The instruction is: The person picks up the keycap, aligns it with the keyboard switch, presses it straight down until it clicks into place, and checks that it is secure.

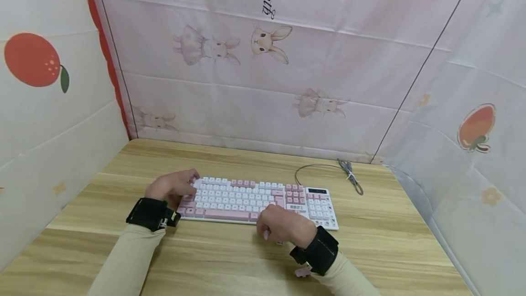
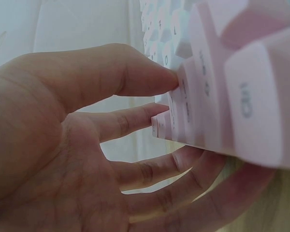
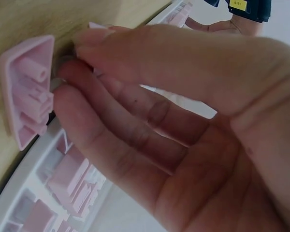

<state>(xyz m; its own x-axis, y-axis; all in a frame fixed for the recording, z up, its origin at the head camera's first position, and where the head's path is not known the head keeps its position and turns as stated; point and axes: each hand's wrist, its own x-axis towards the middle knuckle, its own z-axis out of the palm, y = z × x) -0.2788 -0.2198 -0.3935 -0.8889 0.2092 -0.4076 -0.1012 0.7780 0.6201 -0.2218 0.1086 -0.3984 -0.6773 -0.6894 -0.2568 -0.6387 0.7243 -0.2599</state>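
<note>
A white and pink keyboard (image 1: 230, 215) lies on the wooden table. At its left end my left hand (image 1: 170, 187) holds the edge. In the left wrist view the thumb rests on the pink keys near the Ctrl key (image 2: 256, 104), and the other fingers lie along the side. By the keyboard's front edge, right of the space bar, is my right hand (image 1: 285, 225) with its fingers curled. It pinches a small pink keycap (image 3: 96, 25), mostly hidden by the thumb. Beside these fingers a loose pink keycap (image 3: 26, 92) shows its hollow underside and stem.
Another pink piece (image 1: 303, 272) lies on the table (image 1: 213, 259) below the right wrist. A grey cable (image 1: 349, 175), bundled at its end, runs behind the keyboard. Printed cloth (image 1: 263, 76) hangs behind the table and on both sides.
</note>
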